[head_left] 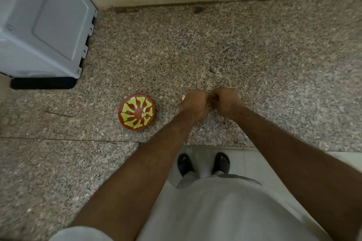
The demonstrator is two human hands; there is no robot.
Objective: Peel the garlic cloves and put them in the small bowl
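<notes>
On the speckled granite counter (254,49), the small bowl (136,112) holding a few peeled cloves (144,111) sits left of the left hand (195,104) and right hand (225,101), both curled together around something too hidden to identify.

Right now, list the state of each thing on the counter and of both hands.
Bowl: upright on the counter, a few pale peeled cloves inside.
Left hand: fingers curled, a pale bit showing at its far edge.
Right hand: fingers curled, meeting the left hand; what they pinch is hidden.
Grey appliance: standing at the back left, closed side to the camera.
</notes>
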